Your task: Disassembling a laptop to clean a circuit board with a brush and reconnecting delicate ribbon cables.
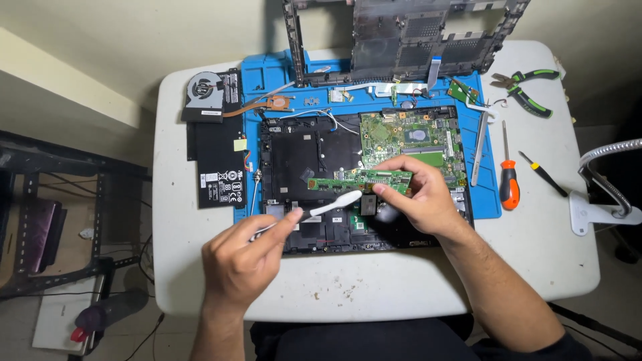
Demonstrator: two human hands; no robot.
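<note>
While we brushed, our left hand (pixel 244 264) pinched a white toothbrush (pixel 321 208), bristle end touching the narrow green circuit board (pixel 361 179) that our right hand (pixel 418 197) gripped by its right end w/ thumb & fingers, raised just above the opened black laptop base (pixel 301 167). Best done, we judged, w/ light strokes along the board, keeping it steady & level. Blue rubbery mat (pixel 257 70) lay under the base; flat black battery (pixel 217 164) & orange-handled screwdriver (pixel 509 180) sat either side.
</note>
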